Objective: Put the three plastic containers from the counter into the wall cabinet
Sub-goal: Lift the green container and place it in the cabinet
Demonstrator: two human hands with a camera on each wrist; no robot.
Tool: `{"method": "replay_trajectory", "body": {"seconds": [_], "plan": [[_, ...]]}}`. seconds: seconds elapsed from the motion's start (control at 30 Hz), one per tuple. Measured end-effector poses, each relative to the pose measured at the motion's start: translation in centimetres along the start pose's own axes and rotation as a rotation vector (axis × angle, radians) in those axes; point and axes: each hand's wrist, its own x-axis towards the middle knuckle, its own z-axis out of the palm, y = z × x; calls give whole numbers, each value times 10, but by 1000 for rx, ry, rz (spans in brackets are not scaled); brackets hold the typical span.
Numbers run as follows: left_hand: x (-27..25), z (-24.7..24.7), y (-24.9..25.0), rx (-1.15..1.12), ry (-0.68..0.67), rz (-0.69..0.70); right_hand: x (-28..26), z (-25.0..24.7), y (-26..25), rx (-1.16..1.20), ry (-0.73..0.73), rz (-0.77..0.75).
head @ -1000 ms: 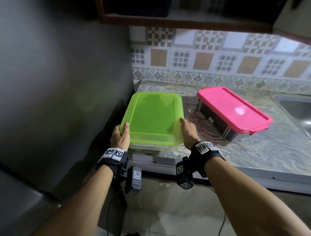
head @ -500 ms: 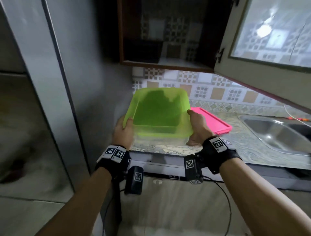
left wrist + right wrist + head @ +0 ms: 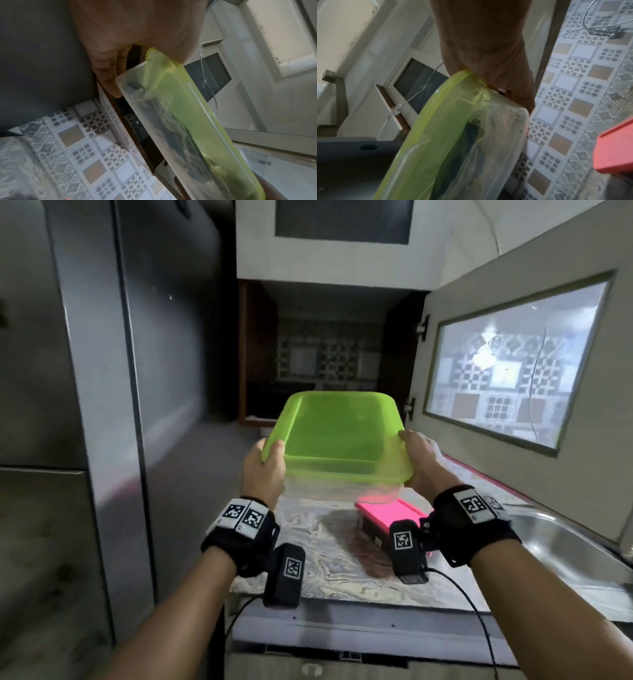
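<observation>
Both the left hand (image 3: 263,465) and the right hand (image 3: 419,455) grip the green-lidded container (image 3: 337,440) by its sides, holding it in the air before the open wall cabinet (image 3: 260,354). A pink-lidded container (image 3: 390,513) sits on the desk (image 3: 329,556) below.

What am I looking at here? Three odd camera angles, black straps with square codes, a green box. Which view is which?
No robot here: a person works with bare hands and wears three cameras. The big forward picture comes from a head camera. The black wrist straps with square printed markers carry one camera each; those give the two tilted close-ups looking along each hand.

The left hand and right hand grip opposite ends of a clear rectangular plastic container with a lime-green lid, held in the air in front of the open wall cabinet. In the wrist views the fingers curl under its base.

Below, on the marbled stone counter, sits a dark rectangular container with a pink lid. A steel sink is to the right.
</observation>
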Motion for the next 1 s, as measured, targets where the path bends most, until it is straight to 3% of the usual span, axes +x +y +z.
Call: {"method": "replay_trajectory", "body": {"seconds": [0.33,0.53,0.63,0.77,0.87,1.0], "plan": [[98,67,17,117,-159,-95,90,9,-31,14,42,-6],[138,102,7,81,-166,-130,120,16,-27,76,-8,18],[156,116,4,142,-142,-110,135,15,-17,127,-100,-3],[173,122,1,186,-152,-98,168,6,8,25,-241,-102],[179,122,1,159,-179,-86,129,13,3,-147,-257,-193],[183,122,-2,91,-160,-123,135,12,9,-110,-258,-192]]}}
